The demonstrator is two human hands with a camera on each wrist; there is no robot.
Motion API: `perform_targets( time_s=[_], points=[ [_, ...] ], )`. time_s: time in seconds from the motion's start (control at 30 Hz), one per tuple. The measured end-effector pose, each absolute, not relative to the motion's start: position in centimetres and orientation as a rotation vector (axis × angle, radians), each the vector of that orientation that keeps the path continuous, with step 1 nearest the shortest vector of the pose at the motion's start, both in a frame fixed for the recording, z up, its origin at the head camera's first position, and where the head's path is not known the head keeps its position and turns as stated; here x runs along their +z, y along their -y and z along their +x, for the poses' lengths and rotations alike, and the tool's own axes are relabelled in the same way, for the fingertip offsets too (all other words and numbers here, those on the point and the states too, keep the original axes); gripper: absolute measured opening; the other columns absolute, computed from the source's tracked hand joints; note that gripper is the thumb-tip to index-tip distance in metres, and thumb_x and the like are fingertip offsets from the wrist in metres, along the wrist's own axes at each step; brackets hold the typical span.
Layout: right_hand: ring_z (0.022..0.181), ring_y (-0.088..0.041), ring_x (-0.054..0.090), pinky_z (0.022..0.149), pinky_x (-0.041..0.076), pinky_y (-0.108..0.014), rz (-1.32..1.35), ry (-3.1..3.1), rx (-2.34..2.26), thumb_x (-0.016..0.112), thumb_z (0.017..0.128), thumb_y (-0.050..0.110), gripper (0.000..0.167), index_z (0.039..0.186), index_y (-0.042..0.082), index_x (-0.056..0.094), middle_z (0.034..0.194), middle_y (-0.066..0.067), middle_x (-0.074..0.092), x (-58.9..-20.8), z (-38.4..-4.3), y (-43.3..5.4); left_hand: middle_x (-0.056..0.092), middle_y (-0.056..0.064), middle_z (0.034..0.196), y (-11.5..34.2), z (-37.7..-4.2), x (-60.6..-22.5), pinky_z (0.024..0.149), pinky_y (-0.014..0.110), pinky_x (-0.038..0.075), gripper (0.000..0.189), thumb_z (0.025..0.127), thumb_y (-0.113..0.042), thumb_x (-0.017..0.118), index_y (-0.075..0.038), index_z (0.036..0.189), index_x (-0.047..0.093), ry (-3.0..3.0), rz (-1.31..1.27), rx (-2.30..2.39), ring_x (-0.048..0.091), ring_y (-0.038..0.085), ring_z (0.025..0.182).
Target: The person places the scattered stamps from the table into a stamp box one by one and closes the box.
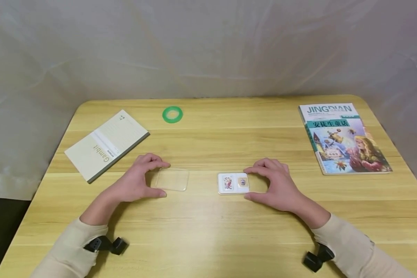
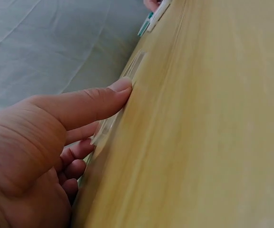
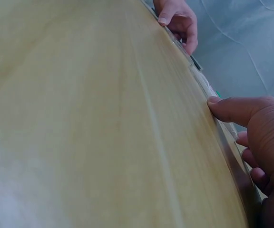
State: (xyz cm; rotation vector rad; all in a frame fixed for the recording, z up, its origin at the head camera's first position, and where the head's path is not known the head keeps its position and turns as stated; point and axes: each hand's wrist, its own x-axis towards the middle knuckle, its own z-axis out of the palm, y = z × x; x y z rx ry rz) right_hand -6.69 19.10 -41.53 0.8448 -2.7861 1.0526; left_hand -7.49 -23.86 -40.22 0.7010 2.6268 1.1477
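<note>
In the head view, a clear plastic lid-like piece lies flat on the wood-grain table, left of centre. My left hand grips it by its near and far edges between thumb and fingers. To its right lies a small flat white case with rounded corners, showing a colourful picture card and a smaller tan square. My right hand pinches that case at its right end, thumb on the near edge. The left wrist view shows the left thumb against the clear plastic's side.
A cream notebook marked Gambit lies at an angle on the left. Behind the clear piece is a green tape roll. An illustrated book rests at the right. Pale grey cloth hangs behind the table's far edge.
</note>
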Motion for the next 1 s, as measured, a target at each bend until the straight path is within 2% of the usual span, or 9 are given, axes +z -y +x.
perform_targets(
  time_s=[0.33, 0.57, 0.7, 1.0],
  points=[
    [0.109, -0.021, 0.047, 0.085, 0.026, -0.045, 0.827, 2.793, 1.05, 0.091, 0.069, 0.045, 0.059, 0.119, 0.021, 0.073, 0.113, 0.006, 0.056, -41.4, -6.4, -19.3, 0.056, -0.003, 0.113, 23.6, -7.4, -40.1, 0.091, 0.045, 0.037, 0.062, 0.068, -0.029, 0.095, -0.014, 0.122, 0.069, -2.645, 0.794, 1.099, 0.041, 0.022, 0.111],
    [0.109, -0.02, 0.047, 0.086, 0.026, -0.046, 0.835, 2.798, 1.034, 0.09, 0.07, 0.047, 0.059, 0.12, 0.022, 0.072, 0.113, 0.007, 0.055, -41.6, -6.5, -19.3, 0.058, -0.004, 0.115, 23.3, -7.3, -40.1, 0.094, 0.046, 0.038, 0.06, 0.065, -0.028, 0.095, -0.013, 0.117, 0.069, -2.693, 0.797, 1.097, 0.044, 0.021, 0.112],
    [0.107, -0.02, 0.047, 0.086, 0.026, -0.046, 0.839, 2.8, 1.028, 0.09, 0.07, 0.048, 0.059, 0.12, 0.023, 0.072, 0.113, 0.007, 0.056, -41.4, -6.5, -19.2, 0.062, -0.004, 0.112, 22.9, -7.3, -40.5, 0.091, 0.043, 0.041, 0.06, 0.063, -0.029, 0.096, -0.013, 0.114, 0.07, -2.731, 0.79, 1.18, 0.049, 0.018, 0.106],
    [0.107, -0.019, 0.046, 0.085, 0.026, -0.045, 0.834, 2.815, 1.038, 0.089, 0.07, 0.048, 0.058, 0.12, 0.024, 0.072, 0.112, 0.008, 0.055, -41.2, -6.6, -19.1, 0.062, 0.003, 0.11, 19.7, -6.5, -41.2, 0.087, 0.034, 0.044, 0.063, 0.062, -0.017, 0.097, -0.009, 0.118, 0.07, -2.687, 0.717, 1.522, 0.054, 0.021, 0.099]
  ],
)
